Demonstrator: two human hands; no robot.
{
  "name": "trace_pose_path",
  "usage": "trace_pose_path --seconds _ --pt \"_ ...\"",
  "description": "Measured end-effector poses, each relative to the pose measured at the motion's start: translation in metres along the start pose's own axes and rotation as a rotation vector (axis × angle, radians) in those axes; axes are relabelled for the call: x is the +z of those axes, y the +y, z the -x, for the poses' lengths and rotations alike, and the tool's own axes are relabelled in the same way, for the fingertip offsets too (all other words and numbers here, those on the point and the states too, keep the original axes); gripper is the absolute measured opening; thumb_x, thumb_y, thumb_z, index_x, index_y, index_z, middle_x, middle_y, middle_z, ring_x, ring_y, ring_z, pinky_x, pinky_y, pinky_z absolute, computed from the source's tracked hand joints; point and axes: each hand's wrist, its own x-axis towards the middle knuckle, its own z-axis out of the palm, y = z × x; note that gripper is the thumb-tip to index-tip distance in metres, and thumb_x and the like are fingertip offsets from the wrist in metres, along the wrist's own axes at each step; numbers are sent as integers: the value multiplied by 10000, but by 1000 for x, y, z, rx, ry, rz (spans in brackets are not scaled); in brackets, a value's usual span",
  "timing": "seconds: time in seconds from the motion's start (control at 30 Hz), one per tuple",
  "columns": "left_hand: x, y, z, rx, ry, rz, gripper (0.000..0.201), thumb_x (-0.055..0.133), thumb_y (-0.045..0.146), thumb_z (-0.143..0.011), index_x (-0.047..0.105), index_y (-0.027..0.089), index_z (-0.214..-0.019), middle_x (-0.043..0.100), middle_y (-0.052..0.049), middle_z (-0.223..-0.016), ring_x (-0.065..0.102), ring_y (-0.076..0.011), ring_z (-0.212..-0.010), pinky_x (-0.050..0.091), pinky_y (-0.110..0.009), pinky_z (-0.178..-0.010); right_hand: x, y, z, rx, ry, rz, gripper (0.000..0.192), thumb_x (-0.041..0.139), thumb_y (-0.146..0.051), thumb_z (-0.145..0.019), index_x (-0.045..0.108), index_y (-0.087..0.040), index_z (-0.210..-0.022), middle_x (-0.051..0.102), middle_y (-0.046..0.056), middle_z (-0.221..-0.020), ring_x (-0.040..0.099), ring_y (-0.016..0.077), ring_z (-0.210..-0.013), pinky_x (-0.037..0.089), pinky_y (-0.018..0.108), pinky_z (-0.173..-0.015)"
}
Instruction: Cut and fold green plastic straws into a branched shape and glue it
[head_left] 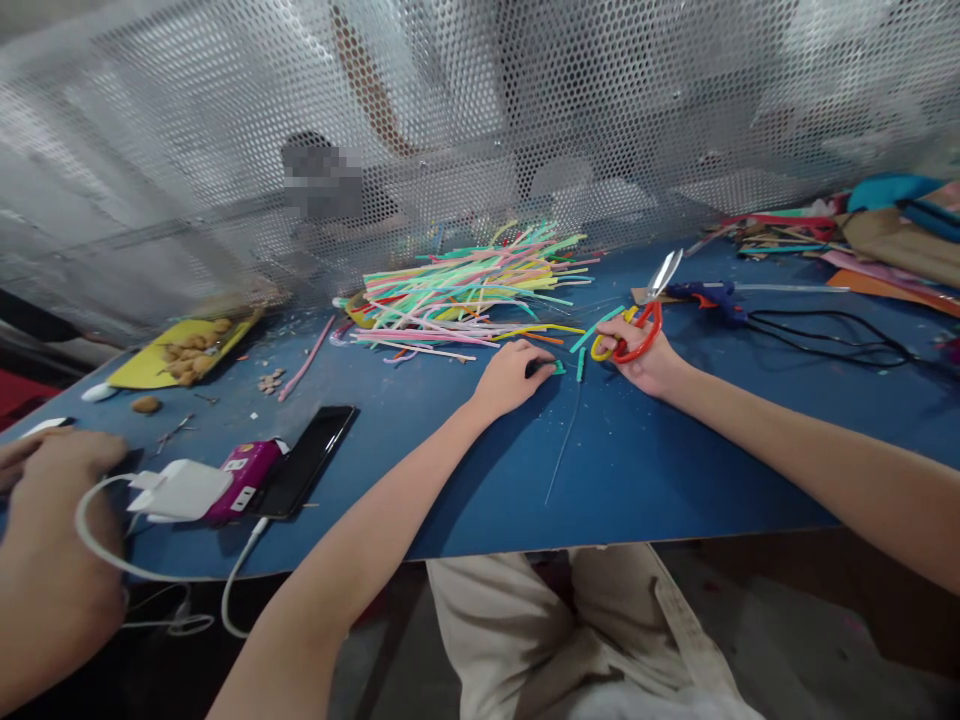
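Note:
My right hand (645, 358) grips red and yellow handled scissors (646, 310), blades pointing up and away, open a little. My left hand (510, 378) rests on the blue table (637, 460) with its fingertips pinching a short green straw piece (553, 368). Other short green pieces (581, 362) lie between my two hands. A heap of coloured straws (472, 285) lies just beyond my left hand. A thin wire (562, 450) runs along the table toward me.
A blue glue gun (709, 296) with black cable (832, 335) lies right of the scissors. A phone (304, 460), pink power bank (244, 478) and white charger (180, 488) sit at left, near another person's arm (45, 560). A yellow sheet (176, 352) holds small brown bits. A perforated screen (480, 120) backs the table.

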Motion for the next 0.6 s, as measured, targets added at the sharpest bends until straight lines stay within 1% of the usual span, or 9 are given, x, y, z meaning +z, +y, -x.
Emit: trace_pose_path --seconds 0.1,0.2,0.3,0.37,0.47,0.6 --pt "1 -5 0 1 -44 -10 252 642 419 -941 749 214 -1041 683 -52 -953 609 -209 -922 463 -347 -868 -2 0 -2 -20 35 11 473 856 -209 -608 389 -231 -677 409 -67 -652 445 72 -567 515 282 -590" --pt "0 -7 0 -26 -47 4 234 662 427 -927 743 220 -1000 677 -38 -910 594 -199 -880 441 -329 -812 -1 0 -1 -5 39 -3 487 872 -193 -601 397 -234 -701 431 -64 -673 460 75 -572 510 279 -570" --pt "-2 -6 1 -57 -28 14 205 690 429 -909 752 240 -958 688 -29 -905 597 -198 -888 425 -320 -801 1 -1 2 7 31 -33 498 894 -179 -596 412 -229 -712 447 -71 -684 465 59 -562 510 264 -568" --pt "-5 -5 1 -49 -20 10 182 697 418 -906 753 249 -942 703 -22 -924 603 -196 -908 424 -318 -822 2 -2 4 16 33 -38 491 895 -174 -597 421 -226 -714 454 -76 -683 469 54 -557 512 256 -566" --pt "-11 -1 1 -30 -37 2 170 668 392 -930 732 234 -932 726 -13 -930 619 -183 -891 430 -306 -825 3 -2 5 42 48 -43 485 895 -162 -589 432 -224 -718 465 -81 -674 479 54 -554 507 246 -554" --pt "-18 0 1 -46 -37 -7 186 598 359 -976 697 202 -965 732 -16 -885 640 -173 -821 451 -297 -792 2 -2 4 47 52 -66 484 895 -140 -572 436 -218 -703 476 -84 -666 481 51 -549 494 235 -541"
